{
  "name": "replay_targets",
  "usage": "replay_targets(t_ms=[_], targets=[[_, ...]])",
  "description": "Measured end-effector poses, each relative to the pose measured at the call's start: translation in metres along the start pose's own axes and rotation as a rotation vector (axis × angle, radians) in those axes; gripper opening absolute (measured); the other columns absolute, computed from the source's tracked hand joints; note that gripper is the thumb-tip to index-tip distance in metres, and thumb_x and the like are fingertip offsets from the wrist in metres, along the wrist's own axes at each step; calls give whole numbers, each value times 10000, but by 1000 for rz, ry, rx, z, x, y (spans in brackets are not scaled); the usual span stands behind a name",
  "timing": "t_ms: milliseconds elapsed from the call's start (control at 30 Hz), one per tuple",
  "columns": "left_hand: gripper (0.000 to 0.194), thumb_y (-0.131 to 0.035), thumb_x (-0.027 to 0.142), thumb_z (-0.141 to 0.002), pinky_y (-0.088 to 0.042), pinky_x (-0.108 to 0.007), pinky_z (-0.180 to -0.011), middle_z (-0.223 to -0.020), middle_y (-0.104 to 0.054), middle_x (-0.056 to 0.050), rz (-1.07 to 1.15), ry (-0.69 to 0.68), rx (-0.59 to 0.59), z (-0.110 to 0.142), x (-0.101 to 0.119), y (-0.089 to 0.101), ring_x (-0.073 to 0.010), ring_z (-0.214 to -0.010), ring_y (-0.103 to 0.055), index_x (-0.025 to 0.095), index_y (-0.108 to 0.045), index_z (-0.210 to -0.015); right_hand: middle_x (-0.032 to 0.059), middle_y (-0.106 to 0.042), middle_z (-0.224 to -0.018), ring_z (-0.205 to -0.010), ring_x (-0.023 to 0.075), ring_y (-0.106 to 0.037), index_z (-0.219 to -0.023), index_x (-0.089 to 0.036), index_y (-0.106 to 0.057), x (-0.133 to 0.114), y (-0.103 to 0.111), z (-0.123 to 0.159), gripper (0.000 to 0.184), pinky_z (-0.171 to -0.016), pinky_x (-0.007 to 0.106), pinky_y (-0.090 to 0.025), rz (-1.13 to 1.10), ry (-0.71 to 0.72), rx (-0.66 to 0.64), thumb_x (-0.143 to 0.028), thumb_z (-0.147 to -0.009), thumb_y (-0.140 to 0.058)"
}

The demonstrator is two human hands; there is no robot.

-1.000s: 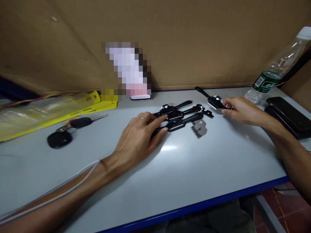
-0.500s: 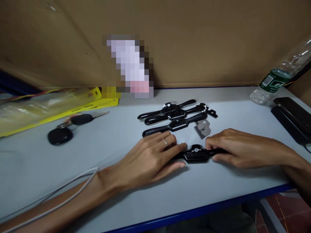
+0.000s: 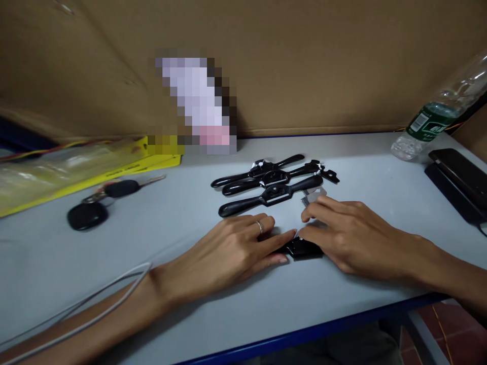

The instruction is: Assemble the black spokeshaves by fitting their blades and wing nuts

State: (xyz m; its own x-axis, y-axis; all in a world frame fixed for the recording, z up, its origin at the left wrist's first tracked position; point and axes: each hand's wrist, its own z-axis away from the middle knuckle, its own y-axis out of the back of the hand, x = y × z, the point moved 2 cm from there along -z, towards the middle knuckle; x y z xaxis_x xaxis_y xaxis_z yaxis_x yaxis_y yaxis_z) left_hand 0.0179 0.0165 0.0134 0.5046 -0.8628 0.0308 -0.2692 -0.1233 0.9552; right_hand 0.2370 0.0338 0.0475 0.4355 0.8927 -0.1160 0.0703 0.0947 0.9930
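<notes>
A black spokeshave (image 3: 304,250) lies on the near part of the grey table, its blade edge toward me. My left hand (image 3: 243,243), with a ring on one finger, grips its left handle, thumb in front and index finger along the top. Over the spokeshave's right side is my right hand (image 3: 342,235), fingers curled and thumb at the small screw on the body; it hides the right handle. Just behind lie three more black spokeshaves (image 3: 276,191) in a row. Beside them are flat grey blades (image 3: 315,193), partly covered by my right hand, and a small black cap plate (image 3: 330,175).
Keys with a black fob (image 3: 87,215) lie at left, before a yellow-edged plastic package (image 3: 95,175). A tilted water bottle (image 3: 428,121) and a dark phone (image 3: 458,172) are at right. A cardboard wall (image 3: 304,66) closes the back; a white cable (image 3: 125,276) crosses my left forearm.
My right hand brought a spokeshave from the back right to the near middle. My left hand left the row and took its left handle. My right hand then shifted from the right handle onto the body.
</notes>
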Motion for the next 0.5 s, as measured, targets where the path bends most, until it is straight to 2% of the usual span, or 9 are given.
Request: replay_targets(t_ms=[133,200,300,367,433,500], targets=[[411,-323,392,-1110,-485,-272,-582,-841,-632,-26,2,1,3,0,0,0,-138,-626,-584,173,-658,-1202,160,-637,-1121,-994,271,-511,-971,-134,-690,-1,-5,-1,308,-805,404,-436,12,79,107,12,-899,-428],[402,-329,389,-1110,-489,-269,-592,-854,-639,-27,17,8,4,0,0,-1,-135,-641,-594,176,-657,-1204,155,-637,-1138,-1004,267,-507,-886,-157,-683,-1,-4,-1,328,-811,399,-430,-20,108,159,6,-922,-401],[371,-357,372,-1107,-498,-273,-611,-868,-644,-26,30,4,1,1,-1,-2,-140,-674,-610,179,-655,-1214,147,-640,-1180,-1037,259,-507,-920,-163,-689,0,0,1,347,-827,382,-428,-82,109,243,21,-895,-396],[356,-373,364,-1103,-497,-278,-609,-861,-639,-22,40,4,-1,1,-1,-2,-144,-677,-609,176,-650,-1224,137,-663,-1058,-973,247,-514,-960,-136,-680,2,3,2,327,-807,373,-424,-83,66,302,18,-865,-408],[357,-369,362,-1104,-500,-277,-615,-861,-635,-20,56,16,-3,2,-1,-3,-143,-676,-608,177,-647,-1231,92,-644,-849,-842,223,-498,-906,-128,-660,2,4,3,282,-733,353,-403,-61,33,341,2,-860,-414],[368,-356,367,-1106,-498,-274,-617,-858,-630,-19,60,25,-4,1,-1,-3,-139,-670,-605,182,-649,-1230,55,-598,-726,-755,207,-467,-855,-138,-643,2,3,3,255,-676,340,-373,-36,27,338,-16,-869,-419]])
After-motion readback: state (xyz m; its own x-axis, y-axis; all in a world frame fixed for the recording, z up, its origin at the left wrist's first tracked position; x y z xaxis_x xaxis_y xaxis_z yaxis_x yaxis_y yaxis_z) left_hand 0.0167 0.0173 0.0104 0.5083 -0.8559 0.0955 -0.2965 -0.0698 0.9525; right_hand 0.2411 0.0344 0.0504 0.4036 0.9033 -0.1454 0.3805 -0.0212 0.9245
